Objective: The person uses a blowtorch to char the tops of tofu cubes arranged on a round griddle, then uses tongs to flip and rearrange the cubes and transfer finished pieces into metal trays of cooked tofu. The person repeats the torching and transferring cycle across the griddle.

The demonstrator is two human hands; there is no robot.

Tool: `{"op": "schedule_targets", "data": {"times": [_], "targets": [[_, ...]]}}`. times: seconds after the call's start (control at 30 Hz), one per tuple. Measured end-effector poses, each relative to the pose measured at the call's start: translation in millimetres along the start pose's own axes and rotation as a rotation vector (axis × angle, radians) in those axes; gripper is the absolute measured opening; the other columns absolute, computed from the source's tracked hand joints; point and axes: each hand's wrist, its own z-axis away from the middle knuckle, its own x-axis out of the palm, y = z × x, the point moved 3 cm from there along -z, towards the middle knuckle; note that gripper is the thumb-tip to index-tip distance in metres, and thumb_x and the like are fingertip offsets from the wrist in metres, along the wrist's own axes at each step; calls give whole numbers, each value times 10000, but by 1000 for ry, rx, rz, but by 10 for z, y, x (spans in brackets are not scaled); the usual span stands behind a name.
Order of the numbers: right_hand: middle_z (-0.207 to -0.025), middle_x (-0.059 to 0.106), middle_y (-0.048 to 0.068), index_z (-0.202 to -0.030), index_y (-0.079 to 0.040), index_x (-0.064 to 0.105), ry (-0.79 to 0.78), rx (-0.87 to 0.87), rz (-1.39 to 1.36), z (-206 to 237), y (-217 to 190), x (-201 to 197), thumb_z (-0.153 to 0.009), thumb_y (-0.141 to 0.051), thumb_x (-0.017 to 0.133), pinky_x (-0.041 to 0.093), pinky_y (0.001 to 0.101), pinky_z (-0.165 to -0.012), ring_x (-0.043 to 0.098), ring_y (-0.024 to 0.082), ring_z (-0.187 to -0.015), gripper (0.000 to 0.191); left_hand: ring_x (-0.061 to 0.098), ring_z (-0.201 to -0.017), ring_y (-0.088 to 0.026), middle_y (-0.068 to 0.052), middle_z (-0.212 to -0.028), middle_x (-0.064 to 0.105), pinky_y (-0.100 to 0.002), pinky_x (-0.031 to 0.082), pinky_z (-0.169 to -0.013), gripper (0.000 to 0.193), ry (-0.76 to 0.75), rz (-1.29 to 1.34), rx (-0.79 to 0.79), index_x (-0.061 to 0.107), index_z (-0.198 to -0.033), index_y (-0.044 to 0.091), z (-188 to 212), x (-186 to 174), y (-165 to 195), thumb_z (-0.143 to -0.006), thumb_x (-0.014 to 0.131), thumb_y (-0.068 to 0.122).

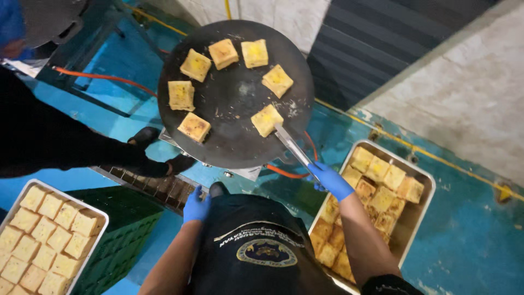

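Blue painted floor point(469, 240) fills most of the frame, with a pale concrete slab at upper right and a dark ribbed panel at upper centre. Yellow lines edge the blue, and an orange hose point(103, 77) runs from upper left toward the pan.

Largest thing: a round black griddle point(234, 109) at upper centre, raised on a stand. Seven squares of egg-coated bread lie on it in a loose ring, none touching.

Right tray point(420, 180), lower right: a metal rectangle on the floor, piled unevenly with browned squares, its far right corner bare.

Left tray point(101, 218), lower left: metal, packed in neat rows with paler squares; it sits just beside a dark green crate point(128, 229).

Right hand point(329, 179), in a blue glove, has its grip clenched on the handle of a metal turner point(292, 146). The blade tip touches the near edge of the bread square point(267, 119) at the lower right of the ring.

Left hand point(196, 206), also blue-gloved, hangs by the apron below the griddle; it holds nothing visible, and whether the grip is clenched or loose cannot be told.

Step in hand, as judged: working the turner under one square, to flip or lift it. The next move calls for a low, flat blade angle so the soft bread is not torn, and a level carry.

Another person in dark clothing stands at left, shoes near the stand.

Labels: a round crest with a curved band of pale lettering on the wearer's dark apron point(256, 246), lower centre. No other package or sign shows.
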Motion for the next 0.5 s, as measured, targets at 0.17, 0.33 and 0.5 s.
{"op": "schedule_targets", "data": {"times": [0.17,0.33,0.5], "targets": [[-849,721,51,-1225,-133,606,-44,39,48,-169,-136,-55,-973,-527,532,460,282,-416,590,147,-486,473,654,-1179,-370,-193,-1298,664,-453,521,-992,635,22,-10,-71,563,-1431,159,94,-88,-324,-866,693,418],[-857,707,100,-1230,-93,597,-25,133,88,-361,-310,50,-981,-541,547,515,331,-440,599,206,-486,515,659,-1143,-387,-185,-1253,683,-472,525,-961,590,78,-56,-58,617,-1358,134,139,-229,-485,-843,713,405],[-858,695,87,-1279,-169,603,-48,110,14,-459,-462,87,-959,-492,558,498,326,-458,569,157,-502,457,688,-1072,-371,-151,-1156,716,-457,549,-935,388,96,-87,278,714,-1180,141,-164,-322,133,-862,699,364]]}}
